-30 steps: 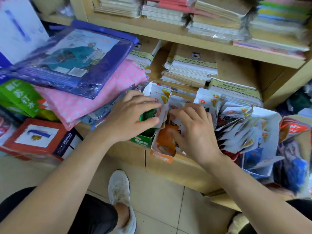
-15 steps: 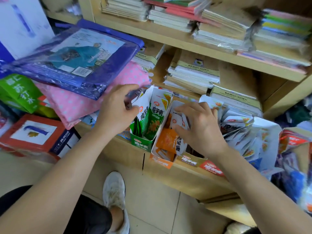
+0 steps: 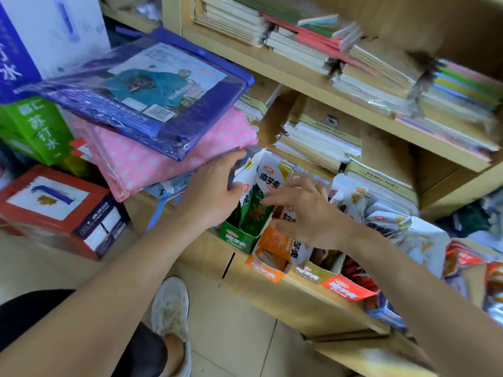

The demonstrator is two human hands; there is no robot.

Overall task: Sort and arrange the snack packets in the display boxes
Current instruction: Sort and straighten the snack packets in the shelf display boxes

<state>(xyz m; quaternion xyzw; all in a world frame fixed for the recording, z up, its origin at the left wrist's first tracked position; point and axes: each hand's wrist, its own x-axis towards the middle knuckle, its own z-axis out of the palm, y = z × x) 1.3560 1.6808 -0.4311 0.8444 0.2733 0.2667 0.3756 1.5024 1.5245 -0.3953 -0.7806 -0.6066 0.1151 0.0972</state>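
- Upper left: pink bundle (image 3: 163, 159) under blue raincoat pack (image 3: 152, 85), overhanging and crowding reach; likely to slide if nudged.
- Centre: left hand (image 3: 209, 191) cupped round left edge of green packets (image 3: 258, 197), thumb in front.
- Packets upright in green display box (image 3: 236, 238) at shelf (image 3: 272, 300) edge; hard push may tip it.
- Right hand (image 3: 307, 213) spread, fingertips touching packets, gripping nothing.
- Far right: white packets (image 3: 386, 219) loose, may spill.

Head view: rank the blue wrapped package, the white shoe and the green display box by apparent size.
1. blue wrapped package
2. white shoe
3. green display box, partly hidden by packets
The shoe is nearer the camera, so two and three are unsure.
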